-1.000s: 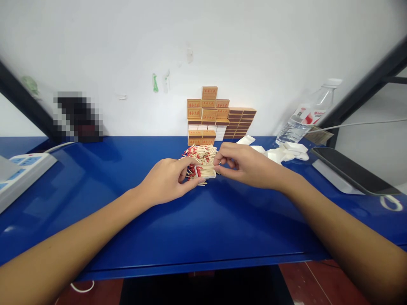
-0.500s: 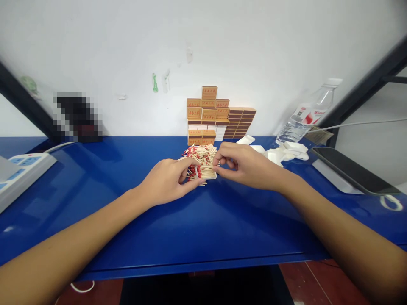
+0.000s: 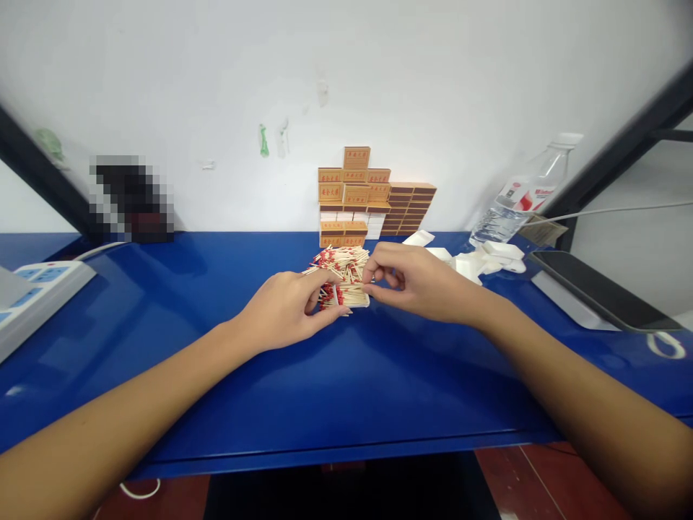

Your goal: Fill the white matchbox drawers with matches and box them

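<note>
Head view, near edge first: how are the two forearms laid?

They are brought in from the lower corners over the blue table [image 3: 346,390], and the hands are met at its middle.

What is found between the hands?

A small white tray [image 3: 353,296] filled with matchsticks is set flat on the table, its long axis running left to right, with the red heads turned toward the left hand [image 3: 281,310]. That end is pinched narrowly between thumb and forefinger.

And the other end?

It is touched by the right hand [image 3: 419,282], fingers curled close. Whether sticks are pinched in them cannot be told. Neither hand is placed nearer than the other.

What is seen beyond?

A loose pile of matches [image 3: 342,258] is heaped just behind the tray. Empty white trays [image 3: 481,261] are scattered to the right, and stacked matchboxes [image 3: 354,195] are ranged against the wall.
</note>
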`<state>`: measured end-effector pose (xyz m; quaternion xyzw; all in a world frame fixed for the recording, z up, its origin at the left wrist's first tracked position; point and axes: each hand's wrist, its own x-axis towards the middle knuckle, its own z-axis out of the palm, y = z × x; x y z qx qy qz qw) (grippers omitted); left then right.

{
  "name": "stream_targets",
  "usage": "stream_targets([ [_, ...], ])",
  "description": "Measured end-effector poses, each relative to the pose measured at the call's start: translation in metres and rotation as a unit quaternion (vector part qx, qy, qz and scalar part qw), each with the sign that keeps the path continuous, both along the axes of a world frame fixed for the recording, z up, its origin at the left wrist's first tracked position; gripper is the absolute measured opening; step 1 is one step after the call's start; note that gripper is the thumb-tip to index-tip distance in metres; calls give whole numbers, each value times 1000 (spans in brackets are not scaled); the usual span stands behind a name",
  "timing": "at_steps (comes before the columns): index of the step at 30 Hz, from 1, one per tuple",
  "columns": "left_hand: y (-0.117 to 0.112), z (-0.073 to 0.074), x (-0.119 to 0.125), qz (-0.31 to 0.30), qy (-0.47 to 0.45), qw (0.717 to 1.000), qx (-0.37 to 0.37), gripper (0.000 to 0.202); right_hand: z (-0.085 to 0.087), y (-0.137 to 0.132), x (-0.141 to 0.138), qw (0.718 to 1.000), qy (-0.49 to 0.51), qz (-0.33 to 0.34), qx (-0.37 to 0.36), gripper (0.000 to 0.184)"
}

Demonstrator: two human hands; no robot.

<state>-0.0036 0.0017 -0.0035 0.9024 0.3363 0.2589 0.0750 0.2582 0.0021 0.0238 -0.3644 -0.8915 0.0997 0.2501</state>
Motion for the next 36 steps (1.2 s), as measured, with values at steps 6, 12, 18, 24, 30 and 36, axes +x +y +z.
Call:
stream_targets([
  [6,-1,0,0,6,0,1000,-1,35,0,0,1,1000,5,-1,15,2],
  [12,-1,0,0,-11,1,1000,-2,34,-2,-1,-2,1000,-2,1,20,4],
  [18,-1,0,0,-13,-5,1000,0,33,-1,-1,0,999,0,1,32,2],
  [24,-1,0,1,-7,-16,1000,-10,33,-2,-2,-1,999,10,14,46,4],
  [30,-2,1,0,-32,-4,999,-20,36,-1,-4,-2,1000,2,9,29,4],
  [36,-1,0,1,-21,-20,999,-17,34,-1,-3,-1,1000,3,18,20,3],
])
